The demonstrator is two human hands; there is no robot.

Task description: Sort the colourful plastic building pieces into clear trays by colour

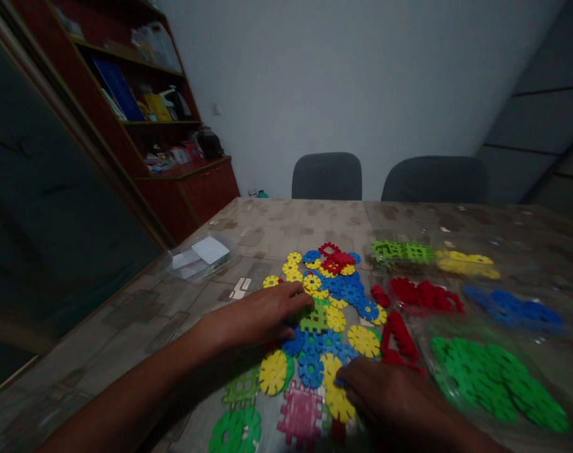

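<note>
Flat plastic pieces lie in a loose heap on the patterned table (173, 333). My left hand (279, 309) reaches over the heap, its fingers bent beside a light green square piece (315, 318) and above a dark blue piece (293, 343). Lower right, my right hand (374, 384) rests its fingertips at yellow round pieces (336, 390); a bit of blue shows at its fingertips. What either hand grips, if anything, is not clear. A pink square piece (300, 412) and green round pieces (234, 431) lie nearest me.
On the right are clear bags with green (494, 377), red (425, 296), blue (513, 308), yellow (468, 263) and light green pieces (402, 251). A clear packet with white cards (209, 250) lies at the left. Two grey chairs (327, 176) stand behind the table.
</note>
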